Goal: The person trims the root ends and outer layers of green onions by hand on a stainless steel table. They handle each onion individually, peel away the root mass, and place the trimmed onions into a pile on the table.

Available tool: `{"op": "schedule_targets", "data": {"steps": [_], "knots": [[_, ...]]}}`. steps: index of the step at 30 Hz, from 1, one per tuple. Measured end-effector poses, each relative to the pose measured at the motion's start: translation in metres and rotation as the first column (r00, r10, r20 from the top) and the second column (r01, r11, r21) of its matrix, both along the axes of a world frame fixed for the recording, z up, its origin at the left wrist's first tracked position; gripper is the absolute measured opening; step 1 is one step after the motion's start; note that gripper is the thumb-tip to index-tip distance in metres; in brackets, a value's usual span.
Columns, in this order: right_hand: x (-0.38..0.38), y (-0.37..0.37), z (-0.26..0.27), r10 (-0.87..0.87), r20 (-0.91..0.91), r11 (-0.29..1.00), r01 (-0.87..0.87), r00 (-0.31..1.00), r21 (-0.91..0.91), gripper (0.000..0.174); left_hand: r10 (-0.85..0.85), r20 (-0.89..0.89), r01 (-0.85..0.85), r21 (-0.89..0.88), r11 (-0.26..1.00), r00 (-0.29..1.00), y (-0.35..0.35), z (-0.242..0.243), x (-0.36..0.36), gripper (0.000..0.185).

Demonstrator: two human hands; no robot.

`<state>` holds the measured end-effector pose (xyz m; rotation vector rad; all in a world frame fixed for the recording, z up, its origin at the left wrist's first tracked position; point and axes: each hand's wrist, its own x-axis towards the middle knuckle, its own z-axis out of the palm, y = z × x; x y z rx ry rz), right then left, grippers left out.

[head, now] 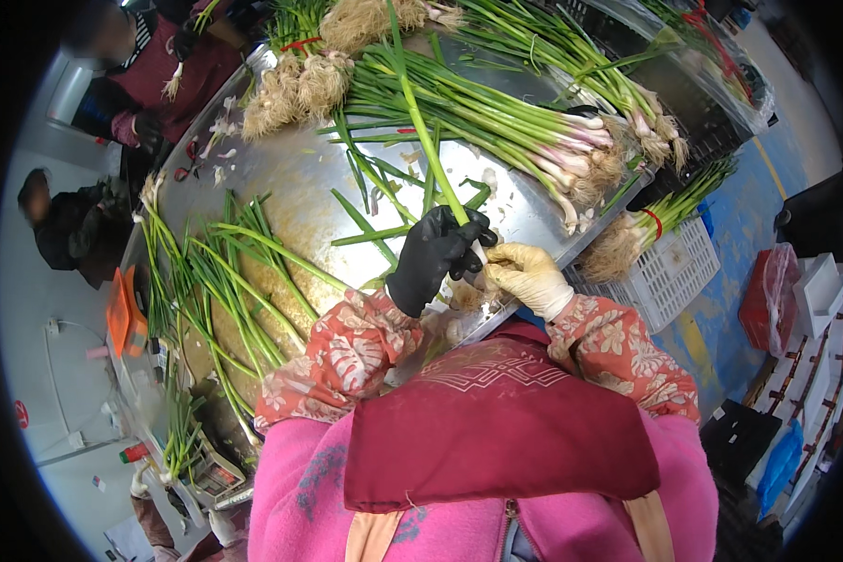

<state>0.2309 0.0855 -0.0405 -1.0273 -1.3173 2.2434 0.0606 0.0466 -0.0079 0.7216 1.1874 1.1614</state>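
My left hand [439, 256], in a black glove, grips a green garlic stalk [427, 144] near its pale lower end. The leaves of this stalk point up and away from me over the metal table [288, 161]. At its base my right hand [530, 277], in a cream glove, pinches the white root end between thumb and fingers. Loose roots and peelings [467, 293] lie just below the hands, partly hidden by them. Beyond my hands rests a large pile of green garlic [492, 116], its root ends towards the right. Cut green leaves [362, 221] are scattered left of my hands.
Trimmed stalks [246, 302] lie at the left. Tied bundles with bushy roots [298, 91] stand at the far side, near red-handled scissors [186, 165]. A white crate [667, 270] with a banded bundle [622, 242] is at the right. Other people work around the table.
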Motion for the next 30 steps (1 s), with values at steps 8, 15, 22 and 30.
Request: {"op": "schedule_targets", "data": {"steps": [8, 15, 22, 30], "knots": [[-0.007, -0.003, -0.005, -0.117, -0.062, 0.983, 0.124, 0.991, 0.134, 0.020, 0.106, 0.056, -0.111, 0.103, 0.988, 0.993, -0.014, 0.012, -0.002, 0.020], [-0.008, 0.000, 0.012, 0.005, -0.108, 0.999, -0.009, 0.994, -0.032, 0.017, 0.031, 0.060, -0.042, 0.188, 0.981, 0.998, -0.015, 0.019, -0.022, 0.021], [-0.012, 0.006, -0.024, -0.048, -0.102, 0.998, 0.044, 0.994, -0.043, 0.017, 0.049, 0.137, -0.082, 0.249, 0.965, 0.989, -0.015, 0.013, -0.023, 0.017], [-0.014, 0.010, -0.015, 0.011, -0.047, 0.873, 0.013, 0.999, 0.487, 0.021, 0.056, 0.147, -0.097, 0.286, 0.953, 0.987, -0.019, 0.015, -0.040, 0.014]]}}
